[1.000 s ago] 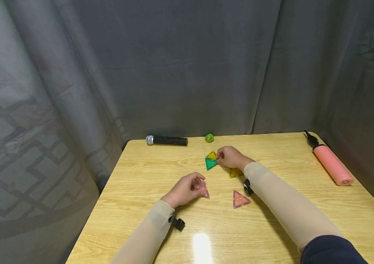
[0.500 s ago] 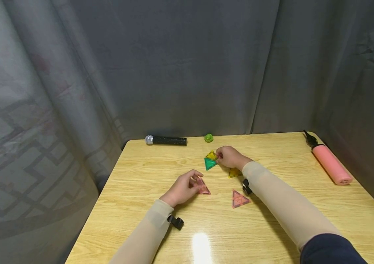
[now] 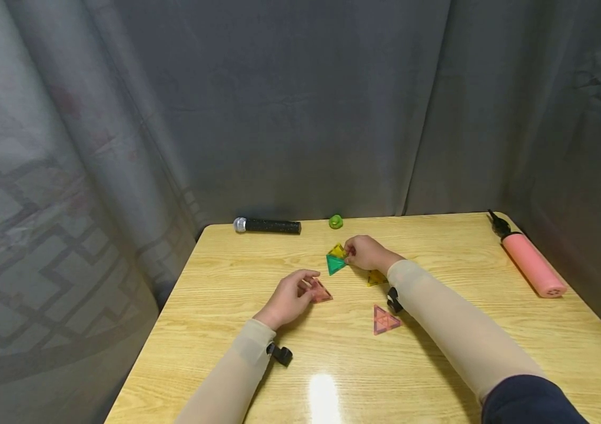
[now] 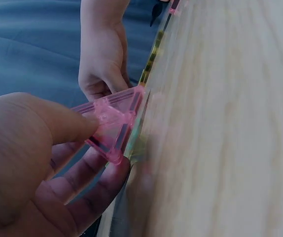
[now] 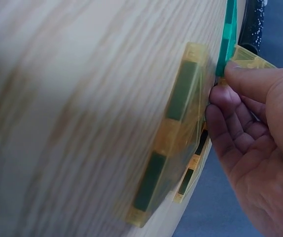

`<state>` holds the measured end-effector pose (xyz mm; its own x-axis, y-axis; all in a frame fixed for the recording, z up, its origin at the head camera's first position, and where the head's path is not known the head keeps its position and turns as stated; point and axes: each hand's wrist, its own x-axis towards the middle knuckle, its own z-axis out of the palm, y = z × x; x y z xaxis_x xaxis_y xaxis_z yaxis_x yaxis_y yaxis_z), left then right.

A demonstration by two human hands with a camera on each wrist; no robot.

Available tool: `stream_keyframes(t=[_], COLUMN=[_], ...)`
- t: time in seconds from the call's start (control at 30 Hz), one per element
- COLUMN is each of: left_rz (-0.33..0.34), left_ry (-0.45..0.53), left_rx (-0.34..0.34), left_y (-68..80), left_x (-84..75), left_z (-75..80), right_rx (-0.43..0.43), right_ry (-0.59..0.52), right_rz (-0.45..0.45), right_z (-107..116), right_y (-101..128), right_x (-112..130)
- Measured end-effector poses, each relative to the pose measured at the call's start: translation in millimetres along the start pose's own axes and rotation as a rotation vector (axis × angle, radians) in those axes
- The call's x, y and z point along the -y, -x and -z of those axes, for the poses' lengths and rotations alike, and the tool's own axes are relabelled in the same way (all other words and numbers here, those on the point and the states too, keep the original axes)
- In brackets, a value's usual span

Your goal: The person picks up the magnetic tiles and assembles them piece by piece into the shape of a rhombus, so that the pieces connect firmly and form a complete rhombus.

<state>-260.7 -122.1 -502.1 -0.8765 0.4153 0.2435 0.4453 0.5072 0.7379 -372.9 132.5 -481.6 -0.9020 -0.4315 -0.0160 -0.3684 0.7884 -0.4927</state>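
Pink triangle tile (image 3: 321, 292) we pinch in our left hand (image 3: 289, 297); our right hand (image 3: 365, 252) grips the joined yellow tile (image 3: 338, 251) and green tile (image 3: 334, 264). Two tiles lie loose, we judge.

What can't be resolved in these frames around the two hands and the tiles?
- How the green tile and the yellow tile join: head view, too small, right hand covers the seam.
- The yellow tile on the table: head view, half hidden by the right forearm.
- The pink tile pinched by the left hand: left wrist view, blurred.
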Motion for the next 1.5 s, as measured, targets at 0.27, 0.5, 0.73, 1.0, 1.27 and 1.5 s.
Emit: stream_keyframes(t=[0.27,0.5,0.73,1.0,1.27,1.5], left_rz=[0.032,0.056,0.102,0.134,0.146,0.163], left_ry=[0.006,0.038,0.042,0.039,0.054,0.052], left_rx=[-0.118,-0.228,-0.292,-0.321,-0.347,-0.355], left_y=[-1.1,-3.5,-4.1,-3.1,-2.0,-2.1], left_x=[1.4,5.4,6.1,9.8,10.6,10.9], left_z=[4.8,8.8,12.8,15.6,16.9,18.6], right_rx=[0.010,0.015,0.035,0.036,0.035,0.056], right_ry=[-0.021,0.009,-0.043,-0.021,-0.036,-0.053], right_rz=[0.033,0.041,0.066,0.061,0.061,0.091], right_z=[-3,-7,-12,-13,-12,-12], right_y=[0,-2,-3,-3,-2,-4], right_x=[7,11,15,20,23,29])
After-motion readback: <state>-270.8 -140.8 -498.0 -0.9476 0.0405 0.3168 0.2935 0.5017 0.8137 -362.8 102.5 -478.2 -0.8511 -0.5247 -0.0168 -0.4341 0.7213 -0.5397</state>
